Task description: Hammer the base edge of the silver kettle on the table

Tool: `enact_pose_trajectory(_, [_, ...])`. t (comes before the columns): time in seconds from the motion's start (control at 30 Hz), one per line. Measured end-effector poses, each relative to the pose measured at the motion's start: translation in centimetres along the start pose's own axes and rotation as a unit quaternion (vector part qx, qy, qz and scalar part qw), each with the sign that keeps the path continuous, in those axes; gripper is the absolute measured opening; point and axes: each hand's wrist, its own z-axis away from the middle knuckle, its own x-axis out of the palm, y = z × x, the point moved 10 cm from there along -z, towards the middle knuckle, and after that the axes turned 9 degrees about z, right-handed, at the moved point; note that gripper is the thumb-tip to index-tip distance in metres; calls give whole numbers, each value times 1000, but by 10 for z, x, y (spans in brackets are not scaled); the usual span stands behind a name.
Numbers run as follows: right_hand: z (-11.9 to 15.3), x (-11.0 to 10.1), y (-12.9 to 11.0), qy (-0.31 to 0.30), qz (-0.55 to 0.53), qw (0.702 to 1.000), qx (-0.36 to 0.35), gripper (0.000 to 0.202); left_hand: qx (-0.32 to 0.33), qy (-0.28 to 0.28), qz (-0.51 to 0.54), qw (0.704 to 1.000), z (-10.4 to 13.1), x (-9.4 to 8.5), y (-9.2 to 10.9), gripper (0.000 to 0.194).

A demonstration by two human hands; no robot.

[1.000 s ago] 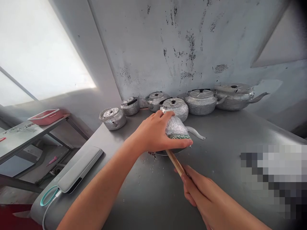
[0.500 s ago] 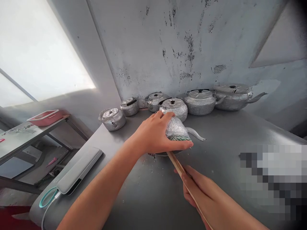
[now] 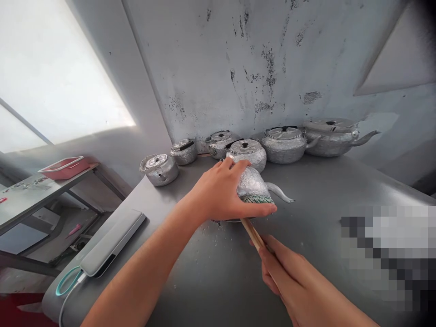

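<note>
A silver kettle [image 3: 252,184] with a curved spout pointing right lies tipped on the grey table [image 3: 204,290], a green-and-white patterned band near its lower edge. My left hand [image 3: 226,193] grips it from above and the left, thumb stretched across the band. Below it, my right hand [image 3: 279,265] is wrapped round a light wooden stick [image 3: 252,233]; the stick's far end meets the kettle's underside, and what lies beyond is hidden. Small pale flecks are scattered on the table just below the kettle.
Several silver kettles stand along the wall, among them a large one [image 3: 330,141] at the right and a small one [image 3: 160,170] at the left. A grey power bank [image 3: 114,240] with a cable lies on the left. A pink basket [image 3: 64,168] sits on a side table.
The held kettle, with my left hand on it, has shifted slightly right and down. The stick in my right hand has also moved a little, its visible tip further right.
</note>
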Motion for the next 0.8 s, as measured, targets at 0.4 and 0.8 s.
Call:
enact_pose_trajectory(0.4, [-4,10,3,-53,104,993,-29,28,26,-35,14,999,3,0,6,109])
enact_pose_trajectory(0.8, [-4,25,-7,-141,-98,984,48,20,71,7,-6,997,2,3,23,102])
